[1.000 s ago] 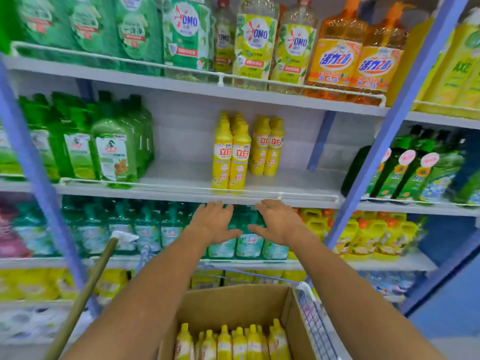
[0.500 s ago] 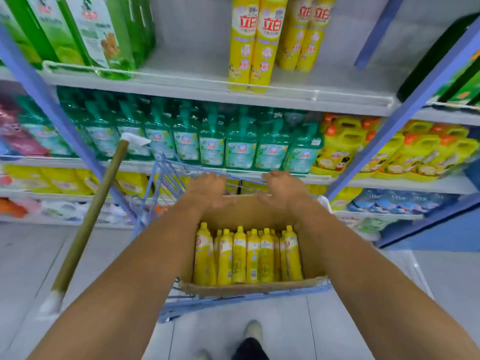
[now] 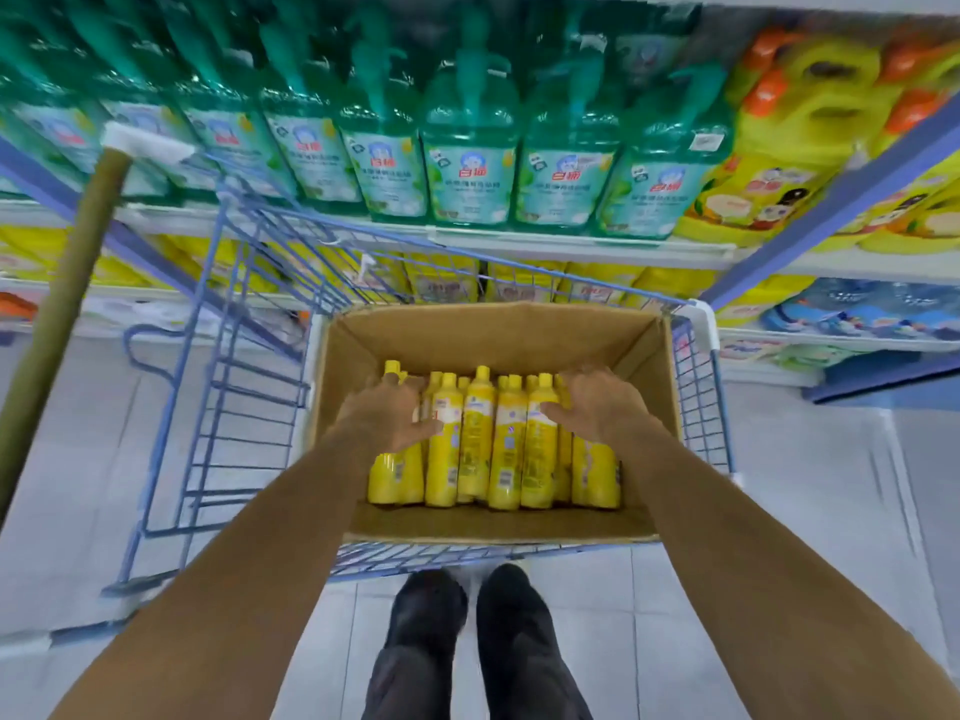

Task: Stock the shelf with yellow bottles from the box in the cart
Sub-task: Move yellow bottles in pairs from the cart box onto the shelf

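Yellow bottles [image 3: 506, 439] stand packed inside the box [image 3: 488, 335] in the cart [image 3: 698, 407]. Raised a second ago, the left hand [image 3: 387, 415] and right hand [image 3: 600, 407] now lie inside the box, fingers wide over the outer bottles, likely starting another pick.

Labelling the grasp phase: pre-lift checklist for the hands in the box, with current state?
1. Left hand and right hand down on the yellow bottles: ok.
2. Grip closed on a bottle: cannot tell, the backs of the hands hide it.
3. Bottles standing, caps up: ok.
4. Box seated inside the cart, top open: ok.
5. Wooden handle left of the cart, apart from both arms: ok.
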`<state>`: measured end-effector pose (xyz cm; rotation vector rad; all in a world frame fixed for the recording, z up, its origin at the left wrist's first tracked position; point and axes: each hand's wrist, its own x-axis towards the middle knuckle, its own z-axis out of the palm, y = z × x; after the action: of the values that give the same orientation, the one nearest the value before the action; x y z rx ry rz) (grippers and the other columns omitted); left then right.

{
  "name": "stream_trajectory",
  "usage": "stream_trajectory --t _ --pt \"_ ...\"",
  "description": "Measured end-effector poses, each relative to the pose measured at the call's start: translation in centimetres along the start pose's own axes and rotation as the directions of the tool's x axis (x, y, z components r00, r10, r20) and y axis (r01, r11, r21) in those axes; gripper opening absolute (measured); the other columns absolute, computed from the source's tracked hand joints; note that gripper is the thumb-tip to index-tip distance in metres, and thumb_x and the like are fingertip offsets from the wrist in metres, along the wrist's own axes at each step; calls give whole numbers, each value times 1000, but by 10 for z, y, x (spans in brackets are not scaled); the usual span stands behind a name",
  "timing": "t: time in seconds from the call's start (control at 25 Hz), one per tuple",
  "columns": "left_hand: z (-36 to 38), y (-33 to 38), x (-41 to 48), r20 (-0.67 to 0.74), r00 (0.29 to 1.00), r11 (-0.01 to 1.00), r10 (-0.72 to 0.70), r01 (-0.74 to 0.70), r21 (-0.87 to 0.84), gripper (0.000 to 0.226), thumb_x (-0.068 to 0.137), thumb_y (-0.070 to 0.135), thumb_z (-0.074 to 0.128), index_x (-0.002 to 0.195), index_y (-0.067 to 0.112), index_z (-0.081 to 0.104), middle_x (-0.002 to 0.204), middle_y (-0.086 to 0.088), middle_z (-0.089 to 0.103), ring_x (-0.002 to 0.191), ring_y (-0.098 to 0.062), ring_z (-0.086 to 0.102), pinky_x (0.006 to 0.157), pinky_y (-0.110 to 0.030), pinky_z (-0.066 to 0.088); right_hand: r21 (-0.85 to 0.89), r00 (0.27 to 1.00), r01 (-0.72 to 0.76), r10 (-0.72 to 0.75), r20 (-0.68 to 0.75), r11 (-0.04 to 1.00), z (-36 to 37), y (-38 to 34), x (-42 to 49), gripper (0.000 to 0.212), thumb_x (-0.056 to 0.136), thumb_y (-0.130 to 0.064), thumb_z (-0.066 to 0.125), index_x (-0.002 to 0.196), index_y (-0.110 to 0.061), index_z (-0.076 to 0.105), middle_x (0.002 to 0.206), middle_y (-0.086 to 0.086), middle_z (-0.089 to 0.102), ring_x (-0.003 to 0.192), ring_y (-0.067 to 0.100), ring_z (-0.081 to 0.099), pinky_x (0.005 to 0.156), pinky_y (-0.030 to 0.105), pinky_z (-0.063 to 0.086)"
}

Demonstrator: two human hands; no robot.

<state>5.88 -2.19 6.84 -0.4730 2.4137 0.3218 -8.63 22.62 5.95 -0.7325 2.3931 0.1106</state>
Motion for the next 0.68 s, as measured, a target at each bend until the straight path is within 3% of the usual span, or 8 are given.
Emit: stream_trajectory --t 0.2,0.32,0.44,0.56,0.68 --pt "39 -30 64 71 996 996 -57 62 -64 77 87 68 57 137 11 42 138 -18 53 127 -39 52 98 -47 49 14 994 -58 56 93 998 50 18 44 71 94 -64 48 145 -16 45 144 13 48 133 34 46 102 45 47" --pt "52 -43 104 36 993 982 -110 114 -151 82 89 62 60 144 4 39 145 -23 47 133 -41 45 105 -44 40 39 991 -88 83 105 995 73 26 71 75 94 -61 52 153 -17 36 156 12 37 140 33 41 108 46 43" --pt "64 -48 134 13 991 953 -133 131 -272 81 89 51 68 144 -2 40 146 -25 45 136 -39 43 109 -39 35 68 991 -103 96 90 992 94 30 92 77 93 -59 55 150 -11 38 157 16 36 137 36 44 108 47 44" --pt "80 -54 157 -3 980 895 -199 181 -408 85 76 50 81 138 4 46 138 -20 54 130 -36 51 103 -38 42 120 988 -138 129 81 983 115 27 116 73 93 -58 55 143 -6 44 152 17 38 136 36 44 106 46 45" --pt "95 -54 165 -45 973 844 -228 174 -508 65 73 40 86 124 10 59 125 -12 66 120 -30 61 95 -36 48 228 981 -193 183 67 954 129 21 131 67 92 -53 60 137 -5 51 144 21 44 130 40 50 102 42 44"
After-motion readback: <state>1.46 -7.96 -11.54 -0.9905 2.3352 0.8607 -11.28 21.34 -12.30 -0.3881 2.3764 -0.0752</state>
